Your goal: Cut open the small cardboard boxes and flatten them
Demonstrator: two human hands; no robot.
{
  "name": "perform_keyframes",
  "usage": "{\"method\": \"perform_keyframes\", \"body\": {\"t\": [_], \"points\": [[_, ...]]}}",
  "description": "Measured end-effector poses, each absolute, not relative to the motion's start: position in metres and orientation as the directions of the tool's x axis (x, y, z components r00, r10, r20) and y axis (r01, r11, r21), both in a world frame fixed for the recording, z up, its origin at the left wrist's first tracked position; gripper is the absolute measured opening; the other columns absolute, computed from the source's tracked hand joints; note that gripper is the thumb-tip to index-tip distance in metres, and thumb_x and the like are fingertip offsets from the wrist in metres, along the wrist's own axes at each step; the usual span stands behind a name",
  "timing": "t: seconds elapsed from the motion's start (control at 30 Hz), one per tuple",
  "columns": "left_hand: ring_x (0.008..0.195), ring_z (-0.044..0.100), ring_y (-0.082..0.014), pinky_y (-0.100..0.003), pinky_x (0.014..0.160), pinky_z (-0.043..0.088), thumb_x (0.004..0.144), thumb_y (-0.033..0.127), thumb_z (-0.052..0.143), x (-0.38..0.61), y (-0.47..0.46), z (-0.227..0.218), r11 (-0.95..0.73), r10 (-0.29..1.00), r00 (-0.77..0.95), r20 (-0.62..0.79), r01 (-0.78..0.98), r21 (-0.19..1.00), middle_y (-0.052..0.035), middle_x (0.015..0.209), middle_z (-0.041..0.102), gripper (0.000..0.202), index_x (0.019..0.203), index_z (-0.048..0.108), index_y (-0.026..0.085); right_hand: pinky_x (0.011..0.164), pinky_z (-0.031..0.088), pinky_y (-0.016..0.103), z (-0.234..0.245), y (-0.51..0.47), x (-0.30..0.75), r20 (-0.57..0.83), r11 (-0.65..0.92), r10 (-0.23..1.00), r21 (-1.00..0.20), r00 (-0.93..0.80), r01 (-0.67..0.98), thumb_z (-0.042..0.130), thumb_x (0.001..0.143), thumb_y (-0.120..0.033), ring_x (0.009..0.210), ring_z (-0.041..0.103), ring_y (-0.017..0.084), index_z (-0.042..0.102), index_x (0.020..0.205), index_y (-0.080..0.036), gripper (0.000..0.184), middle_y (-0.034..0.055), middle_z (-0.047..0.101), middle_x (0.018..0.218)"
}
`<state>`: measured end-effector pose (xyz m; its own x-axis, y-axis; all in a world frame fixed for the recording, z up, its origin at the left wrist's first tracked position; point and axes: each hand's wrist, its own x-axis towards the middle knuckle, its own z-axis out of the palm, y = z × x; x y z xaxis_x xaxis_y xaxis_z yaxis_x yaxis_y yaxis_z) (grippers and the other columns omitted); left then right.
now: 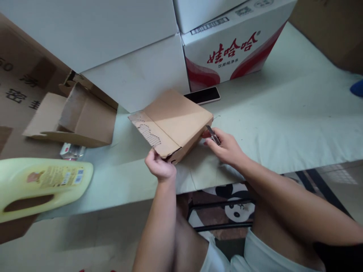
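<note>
Phone, printed carton, yellow bottle, blue item hard to identify

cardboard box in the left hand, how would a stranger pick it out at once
Start at the red-and-white carton standing on the pale green cloth. Nearer the person, in front of the phone, is the cardboard box, its flap held by the left hand. Unlike the brown box further left, it has black hatched lines on that flap.

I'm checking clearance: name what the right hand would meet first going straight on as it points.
The held cardboard box, whose side lies just ahead of the right hand and its cutter; whether hand and box touch is hard to tell.
</note>
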<state>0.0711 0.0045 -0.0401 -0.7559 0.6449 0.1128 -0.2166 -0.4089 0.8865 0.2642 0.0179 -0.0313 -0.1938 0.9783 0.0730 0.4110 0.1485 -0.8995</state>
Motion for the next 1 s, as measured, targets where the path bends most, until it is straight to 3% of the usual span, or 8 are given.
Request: {"method": "perform_keyframes", "body": {"t": [0.17,0.33,0.5,0.57,0.63,0.77,0.87,1.0], "points": [[0.062,0.057,-0.0158,-0.026,0.059,0.042,0.072,0.026,0.057,0.062,-0.011,-0.041,-0.337,0.789,-0.498,0.360,0.140,0.931,-0.0009,0.064,0.062,0.013,0.066,0.066,0.017,0.084,0.053,0.045,-0.036,0.017,0.262,0.089,0.135,0.985,-0.933,-0.151,0.334,0.055,0.085,-0.034,0.092,0.071,0.026,0.059,0.108,-0.021,0.027,0.0104,0.073,0.107],[0.065,0.066,-0.0204,-0.031,0.067,0.051,0.077,0.020,0.061,0.098,-0.025,-0.046,-0.239,0.923,-0.191,0.333,0.392,0.888,-0.0043,0.070,0.071,0.010,0.081,0.071,0.019,0.103,0.048,0.051,-0.047,0.005,0.258,0.140,0.183,0.964,-0.966,-0.224,0.182,0.064,0.081,-0.043,0.122,0.061,0.029,0.037,0.137,-0.025,0.065,0.0162,0.053,0.143],[0.095,0.071,-0.0227,-0.037,0.091,0.054,0.078,0.009,0.047,0.119,-0.020,-0.047,-0.341,0.940,0.090,0.330,0.337,0.878,-0.0071,0.104,0.076,0.044,0.114,0.070,0.022,0.106,0.045,0.050,-0.050,0.002,0.254,0.164,0.213,0.969,-0.937,-0.187,0.278,0.068,0.076,-0.041,0.128,0.055,0.031,0.033,0.139,-0.023,0.074,0.0173,0.055,0.140],[0.094,0.071,-0.0238,-0.037,0.090,0.053,0.079,0.011,0.049,0.116,-0.019,-0.046,-0.333,0.940,0.073,0.333,0.408,0.850,-0.0081,0.101,0.076,0.037,0.105,0.073,0.021,0.103,0.046,0.051,-0.049,0.005,0.253,0.143,0.176,0.982,-0.929,-0.125,0.325,0.069,0.075,-0.040,0.124,0.058,0.031,0.035,0.138,-0.022,0.073,0.0173,0.058,0.135],[0.078,0.070,-0.0233,-0.034,0.077,0.053,0.080,0.015,0.054,0.108,-0.018,-0.044,-0.308,0.942,0.033,0.335,0.484,0.819,-0.0088,0.083,0.075,0.022,0.084,0.074,0.021,0.097,0.049,0.050,-0.048,0.010,0.251,0.118,0.144,0.989,-0.918,-0.093,0.371,0.068,0.075,-0.038,0.114,0.063,0.031,0.042,0.132,-0.022,0.065,0.0155,0.063,0.127],[0.051,0.051,-0.0163,-0.030,0.058,0.042,0.076,0.019,0.062,0.090,-0.015,-0.045,-0.227,0.908,-0.180,0.379,0.549,0.804,-0.0026,0.052,0.055,0.019,0.057,0.061,0.020,0.082,0.052,0.046,-0.047,0.015,0.248,0.083,0.104,0.994,-0.898,-0.069,0.428,0.055,0.084,-0.031,0.095,0.067,0.027,0.052,0.120,-0.022,0.037,0.0110,0.069,0.111],[0.072,0.057,-0.0203,-0.033,0.076,0.045,0.072,0.019,0.065,0.074,-0.009,-0.045,-0.165,0.803,-0.420,0.422,0.524,0.835,-0.0039,0.071,0.059,0.001,0.072,0.064,0.019,0.077,0.052,0.043,-0.047,0.016,0.249,0.083,0.099,0.995,-0.897,-0.057,0.432,0.050,0.087,-0.028,0.090,0.065,0.026,0.051,0.116,-0.023,0.030,0.0088,0.070,0.103],[0.103,0.052,-0.0243,-0.040,0.099,0.039,0.067,0.016,0.068,0.056,-0.002,-0.040,-0.129,0.670,-0.595,0.444,0.495,0.859,-0.0070,0.105,0.048,0.030,0.093,0.055,0.021,0.069,0.049,0.039,-0.047,0.017,0.254,0.111,0.127,0.992,-0.888,-0.061,0.442,0.048,0.088,-0.027,0.078,0.061,0.022,0.049,0.098,-0.025,0.011,0.0041,0.065,0.087]]}}
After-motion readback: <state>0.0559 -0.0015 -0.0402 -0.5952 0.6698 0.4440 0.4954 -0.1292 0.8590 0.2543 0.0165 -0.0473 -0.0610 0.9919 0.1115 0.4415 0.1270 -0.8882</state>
